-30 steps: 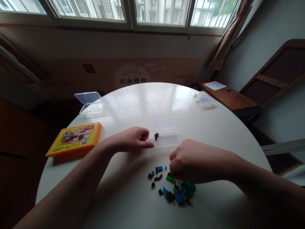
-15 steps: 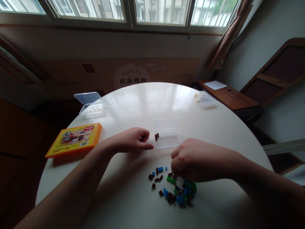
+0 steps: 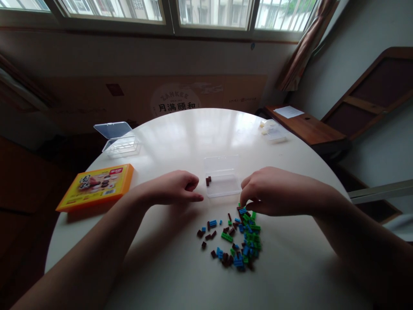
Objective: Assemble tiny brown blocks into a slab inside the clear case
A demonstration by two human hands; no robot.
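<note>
Small brown, blue and green building bricks point(image 3: 251, 239) lie in a loose curved pile on the white round table point(image 3: 155, 267). At the pile's far end is my right hand point(image 3: 263, 189), its fingers drawn together and pointing down onto the bricks. Whatever its fingertips hold is hidden. My left hand point(image 3: 177, 187) hovers left of a clear plastic box point(image 3: 222, 189), fingers loosely curled and thumb held apart, with nothing visible in it. The box stands with its lid tipped back. A few joined brown bricks point(image 3: 208, 181) sit at its left side.
An orange and yellow game box point(image 3: 97, 187) lies at the left edge of the table. Behind it stands another open clear box point(image 3: 121, 144). At the far right is a clear container point(image 3: 273, 130) with pale pieces. A wooden side table point(image 3: 309, 125) adjoins the right side.
My right hand has moved up and away from the middle of the pile to its far end, uncovering more green and blue bricks. The left hand keeps its pose. The view has shifted slightly.
</note>
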